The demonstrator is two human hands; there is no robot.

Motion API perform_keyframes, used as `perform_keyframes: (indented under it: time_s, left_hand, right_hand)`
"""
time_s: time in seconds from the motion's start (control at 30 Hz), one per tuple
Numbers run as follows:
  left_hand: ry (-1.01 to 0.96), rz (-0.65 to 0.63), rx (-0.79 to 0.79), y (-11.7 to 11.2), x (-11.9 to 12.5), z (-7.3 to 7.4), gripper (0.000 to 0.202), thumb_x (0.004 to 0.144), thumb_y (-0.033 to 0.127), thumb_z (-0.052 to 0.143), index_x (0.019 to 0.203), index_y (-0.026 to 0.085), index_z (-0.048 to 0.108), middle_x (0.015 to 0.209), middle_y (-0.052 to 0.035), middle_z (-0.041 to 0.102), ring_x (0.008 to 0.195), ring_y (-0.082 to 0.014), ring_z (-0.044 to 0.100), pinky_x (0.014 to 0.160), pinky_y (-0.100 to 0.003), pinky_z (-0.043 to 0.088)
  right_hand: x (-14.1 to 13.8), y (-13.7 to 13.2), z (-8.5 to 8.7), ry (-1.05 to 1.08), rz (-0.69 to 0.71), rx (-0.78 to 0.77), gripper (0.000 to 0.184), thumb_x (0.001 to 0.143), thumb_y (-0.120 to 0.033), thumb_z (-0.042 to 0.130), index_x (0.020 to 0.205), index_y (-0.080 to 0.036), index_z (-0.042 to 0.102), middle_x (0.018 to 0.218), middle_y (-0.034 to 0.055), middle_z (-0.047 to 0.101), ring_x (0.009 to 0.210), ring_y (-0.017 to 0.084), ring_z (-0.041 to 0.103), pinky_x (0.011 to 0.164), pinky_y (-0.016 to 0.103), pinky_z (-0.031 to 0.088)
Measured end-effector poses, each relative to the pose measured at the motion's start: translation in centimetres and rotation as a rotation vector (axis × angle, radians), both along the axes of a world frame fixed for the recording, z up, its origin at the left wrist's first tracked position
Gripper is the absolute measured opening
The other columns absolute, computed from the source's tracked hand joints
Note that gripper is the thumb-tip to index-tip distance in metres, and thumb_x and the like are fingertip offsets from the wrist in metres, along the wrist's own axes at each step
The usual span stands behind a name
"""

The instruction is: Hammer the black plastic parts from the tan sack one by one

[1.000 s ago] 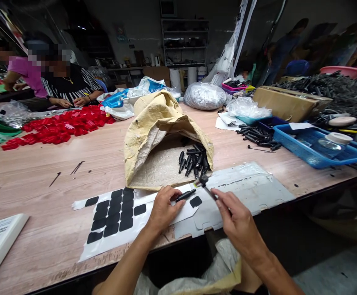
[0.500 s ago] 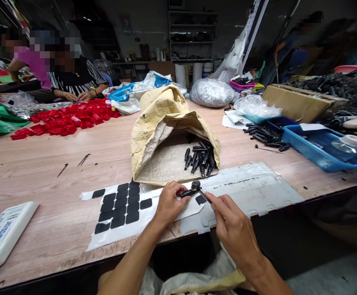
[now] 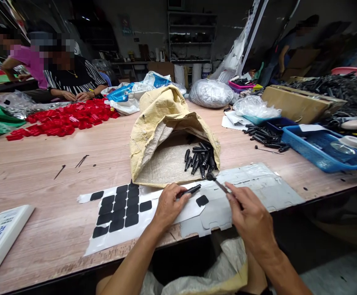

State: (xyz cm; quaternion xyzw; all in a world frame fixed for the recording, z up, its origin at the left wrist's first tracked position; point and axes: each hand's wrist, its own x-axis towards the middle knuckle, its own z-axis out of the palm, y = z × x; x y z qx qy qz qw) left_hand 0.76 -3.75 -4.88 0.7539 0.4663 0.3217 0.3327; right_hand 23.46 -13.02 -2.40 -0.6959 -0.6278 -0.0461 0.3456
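Observation:
My left hand (image 3: 170, 207) pinches a short black tube-like piece (image 3: 193, 189), which sticks out to the right past the fingertips. In my right hand (image 3: 254, 215) is a thin rod with a round black head (image 3: 220, 185), its head pointing up and left, apart from the tube. Below the tube lies one black rounded-square patch (image 3: 202, 200). More such patches (image 3: 119, 214) sit in rows on a white backing sheet (image 3: 95, 245), partly under my left forearm. Just beyond my hands, a yellowish woven sack (image 3: 166, 107) lies with its mouth towards me, several black tubular pieces (image 3: 197, 159) inside.
A flat grey board (image 3: 258, 184) lies on the table at right. Further right are a blue tray (image 3: 326, 157), black parts (image 3: 264, 135) and a cardboard box (image 3: 301, 102). Red pieces (image 3: 71, 119) lie heaped near a co-worker. A white device (image 3: 8, 233) is at left.
My right hand has moved right, drawing the round-headed rod away from the black piece in my left hand. The left hand stays nearly in place, and the loose patch now shows fully.

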Motion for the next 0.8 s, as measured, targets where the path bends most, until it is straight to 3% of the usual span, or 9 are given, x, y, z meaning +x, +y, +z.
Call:
perform_keyframes:
  time_s: [0.13, 0.23, 0.3, 0.37, 0.43, 0.57, 0.63, 0.8]
  left_hand:
    - [-0.002, 0.002, -0.014, -0.1, -0.1, 0.4, 0.040, 0.102, 0.042, 0.043, 0.069, 0.022, 0.057, 0.077, -0.0032, 0.058, 0.080, -0.0215, 0.054, 0.075, -0.034, 0.040]
    - [0.001, 0.025, -0.019, -0.1, -0.1, 0.5, 0.045, 0.104, 0.045, 0.036, 0.067, 0.023, 0.047, 0.075, -0.0023, 0.054, 0.077, -0.0213, 0.051, 0.073, -0.033, 0.040]
    - [0.005, 0.019, -0.024, -0.1, -0.1, 0.5, 0.044, 0.105, 0.046, 0.033, 0.070, 0.024, 0.050, 0.077, -0.0028, 0.056, 0.080, -0.0220, 0.052, 0.076, -0.034, 0.040]
    - [0.020, 0.004, -0.025, -0.1, -0.1, 0.4, 0.045, 0.106, 0.046, 0.031, 0.073, 0.024, 0.053, 0.079, -0.0034, 0.058, 0.082, -0.0226, 0.053, 0.078, -0.034, 0.041]
    - [0.043, -0.009, -0.015, -0.1, -0.2, 0.4, 0.046, 0.106, 0.045, 0.031, 0.072, 0.024, 0.053, 0.079, -0.0032, 0.058, 0.081, -0.0224, 0.053, 0.079, -0.035, 0.042]
    - [0.108, -0.081, 0.033, -0.2, -0.4, 0.4, 0.044, 0.106, 0.042, 0.034, 0.070, 0.023, 0.049, 0.078, -0.0024, 0.058, 0.081, -0.0218, 0.051, 0.079, -0.035, 0.041]
    - [0.115, -0.120, 0.045, -0.2, -0.5, 0.4, 0.043, 0.106, 0.042, 0.034, 0.072, 0.023, 0.053, 0.080, -0.0027, 0.060, 0.084, -0.0219, 0.052, 0.081, -0.036, 0.041]
    - [0.015, -0.111, -0.020, -0.4, -0.8, 0.5, 0.045, 0.107, 0.043, 0.031, 0.083, 0.023, 0.064, 0.086, -0.0035, 0.063, 0.087, -0.0219, 0.055, 0.084, -0.035, 0.042]
  right_hand:
    - [5.4, 1.1, -1.2, -0.198, -0.248, -0.050, 0.029, 0.095, -0.024, 0.056, 0.119, -0.023, 0.073, 0.096, 0.0063, 0.069, 0.090, 0.023, 0.060, 0.077, 0.036, 0.045]
    - [8.2, 1.7, -3.1, -0.259, -0.381, -0.110, 0.029, 0.094, -0.023, 0.056, 0.116, -0.022, 0.074, 0.096, 0.0074, 0.069, 0.085, 0.023, 0.057, 0.070, 0.035, 0.039]
    - [8.7, 1.9, -3.7, -0.278, -0.447, -0.110, 0.029, 0.094, -0.023, 0.056, 0.116, -0.021, 0.074, 0.097, 0.0092, 0.068, 0.086, 0.024, 0.055, 0.069, 0.036, 0.036]
    - [7.8, 2.1, -3.3, -0.290, -0.472, -0.076, 0.029, 0.092, -0.024, 0.058, 0.116, -0.022, 0.074, 0.102, 0.0106, 0.067, 0.092, 0.026, 0.055, 0.071, 0.037, 0.035]
    - [5.7, 2.4, -1.9, -0.268, -0.371, -0.021, 0.030, 0.092, -0.027, 0.060, 0.119, -0.024, 0.072, 0.110, 0.0109, 0.066, 0.100, 0.029, 0.054, 0.076, 0.039, 0.037]
    - [-0.3, 3.3, 1.0, -0.131, 0.239, -0.037, 0.038, 0.093, -0.029, 0.061, 0.130, -0.024, 0.064, 0.122, 0.0106, 0.063, 0.113, 0.025, 0.055, 0.093, 0.039, 0.043]
    - [-2.7, 3.7, 1.3, -0.124, 0.419, -0.125, 0.034, 0.094, -0.030, 0.062, 0.127, -0.026, 0.066, 0.117, 0.0090, 0.066, 0.111, 0.025, 0.055, 0.093, 0.039, 0.044]
    - [-3.9, 4.5, -0.3, -0.026, 0.486, -0.208, 0.018, 0.098, -0.032, 0.059, 0.111, -0.025, 0.070, 0.099, 0.0050, 0.069, 0.097, 0.022, 0.056, 0.088, 0.036, 0.044]
